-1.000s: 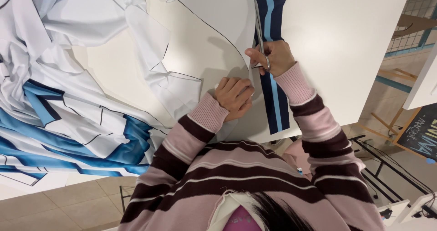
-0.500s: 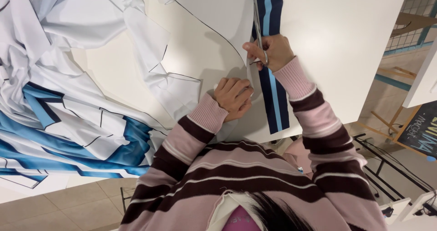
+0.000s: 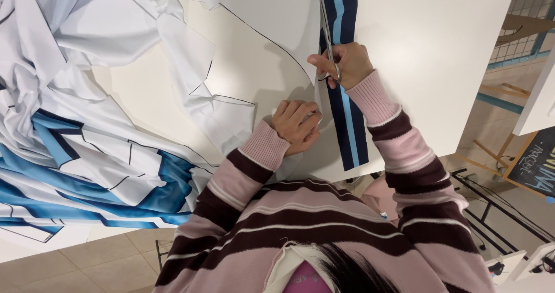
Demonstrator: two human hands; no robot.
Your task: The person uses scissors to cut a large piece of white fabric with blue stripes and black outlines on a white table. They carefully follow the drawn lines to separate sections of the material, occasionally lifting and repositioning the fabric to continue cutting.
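While right hand point(image 3: 342, 63) grips steel scissors point(image 3: 328, 36) — left hand point(image 3: 296, 125) flattens smooth white fabric point(image 3: 263, 50).

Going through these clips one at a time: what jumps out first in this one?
The right hand grips a pair of scissors whose blades run up along the edge of a dark blue strip with light blue stripes, near top centre. The left hand presses flat on white fabric marked with a curved black line, just below. A heap of white and blue printed cloth fills the left side of the white table.
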